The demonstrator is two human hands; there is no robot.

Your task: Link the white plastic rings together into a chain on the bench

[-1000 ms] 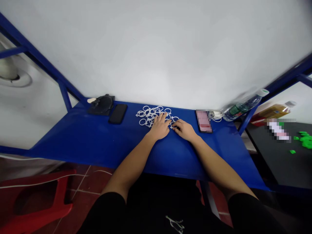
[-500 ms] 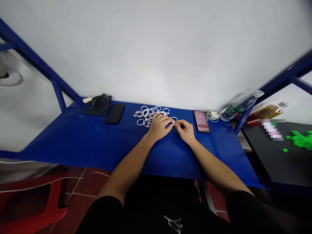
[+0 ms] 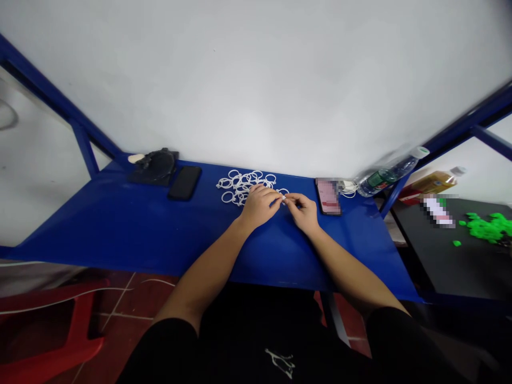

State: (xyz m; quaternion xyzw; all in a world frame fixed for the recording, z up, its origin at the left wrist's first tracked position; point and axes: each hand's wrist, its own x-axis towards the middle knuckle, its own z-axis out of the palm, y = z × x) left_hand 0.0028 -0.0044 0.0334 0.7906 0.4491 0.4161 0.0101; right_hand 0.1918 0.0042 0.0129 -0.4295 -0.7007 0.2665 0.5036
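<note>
A white plastic ring (image 3: 284, 190) stands just beyond my fingertips, with a small white piece at its near side. My left hand (image 3: 259, 207) is closed in a pinch on that near side. From the right, my right hand (image 3: 304, 211) pinches the same spot, thumb and index finger together. The fingertips of both hands almost meet, so the detail between them is too small to make out. Beside and behind my left hand lies a loose pile of similar white rings (image 3: 241, 183), partly hidden by that hand.
On the blue table (image 3: 120, 229) lie a dark phone (image 3: 184, 183) and a black plastic bag (image 3: 157, 167) at left. A lit phone (image 3: 328, 197), a white cable (image 3: 349, 188) and a clear bottle (image 3: 384, 178) are at right. Green pieces (image 3: 488, 226) cover part of a dark side table (image 3: 436, 256).
The view has shifted slightly, moving the table items a little leftward and up in the picture. Both hands stay at the ring, with only small finger movements.
</note>
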